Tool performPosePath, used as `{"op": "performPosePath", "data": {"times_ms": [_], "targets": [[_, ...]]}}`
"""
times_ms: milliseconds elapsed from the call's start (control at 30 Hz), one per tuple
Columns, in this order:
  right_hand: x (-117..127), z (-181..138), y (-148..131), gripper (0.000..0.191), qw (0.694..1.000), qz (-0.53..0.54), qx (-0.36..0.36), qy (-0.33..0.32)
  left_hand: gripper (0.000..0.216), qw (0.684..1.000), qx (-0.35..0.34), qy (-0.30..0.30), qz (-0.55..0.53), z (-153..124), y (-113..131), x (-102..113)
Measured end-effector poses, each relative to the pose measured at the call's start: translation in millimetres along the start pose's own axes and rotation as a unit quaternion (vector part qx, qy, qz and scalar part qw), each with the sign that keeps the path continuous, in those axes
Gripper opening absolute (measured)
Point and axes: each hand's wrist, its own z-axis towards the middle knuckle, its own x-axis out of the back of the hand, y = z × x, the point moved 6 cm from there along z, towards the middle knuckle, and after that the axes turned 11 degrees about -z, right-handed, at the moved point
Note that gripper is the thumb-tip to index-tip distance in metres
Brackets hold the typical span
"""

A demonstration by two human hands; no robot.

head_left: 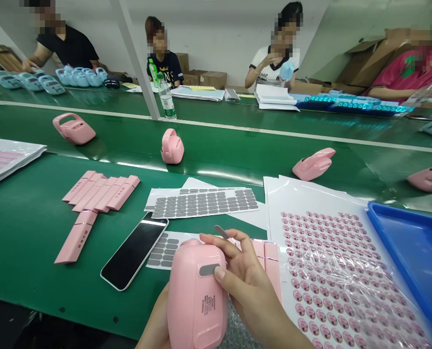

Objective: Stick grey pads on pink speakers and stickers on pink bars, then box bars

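My left hand [157, 324] grips a pink plastic device [196, 295] from below and behind; only part of the hand shows. My right hand [243, 281] rests on the device's right side, its thumb pressing a grey oval pad [209, 269] onto the shell. A second grey pad [221, 231] sticks to the tip of its raised forefinger. Just beyond lie two sheets of grey oval pads [205, 202], one partly under a black phone [135, 250].
Pink strip-shaped parts [100, 193] lie in a row at left. A sheet of round pink stickers [332, 271] and a blue tray [415, 257] lie at right. Pink devices [172, 146] ride the green belt [238, 150]. Several people sit across it.
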Motion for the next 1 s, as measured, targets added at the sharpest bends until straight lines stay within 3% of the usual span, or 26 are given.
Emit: {"op": "performPosePath", "data": {"times_ms": [200, 300, 400, 467, 633, 700, 733, 800, 1000], "targets": [[0, 1, 0, 0.049, 0.997, -0.056, 0.021, 0.042, 0.022, 0.998, 0.002, 0.028, 0.064, 5, 4, 20], [6, -2, -7, 0.047, 0.982, -0.18, 0.009, 0.055, 0.017, 0.997, 0.001, 0.018, 0.07, 6, 6, 18], [16, -8, -24, 0.052, 0.913, -0.398, 0.032, 0.077, 0.014, 0.995, -0.007, -0.009, 0.1, 2, 9, 8], [16, -10, -35, 0.054, 0.856, -0.511, 0.055, 0.054, 0.01, 0.993, -0.017, -0.004, 0.121, -3, 13, 4], [3, -14, -51, 0.053, 0.723, -0.681, 0.111, -0.025, 0.017, 0.988, -0.025, 0.019, 0.15, -6, 20, 9], [-1, -14, -52, 0.055, 0.694, -0.711, 0.11, -0.044, 0.027, 0.985, -0.023, 0.031, 0.168, -5, 20, 13], [-1, -14, -52, 0.055, 0.691, -0.714, 0.103, -0.048, 0.032, 0.984, -0.022, 0.037, 0.173, -4, 20, 14], [4, -13, -52, 0.051, 0.715, -0.693, 0.079, -0.044, 0.041, 0.984, -0.031, 0.036, 0.173, -4, 22, 15], [27, -7, -39, 0.059, 0.897, -0.441, -0.007, -0.011, 0.047, 0.985, -0.031, 0.032, 0.165, -6, 26, 13]]}}
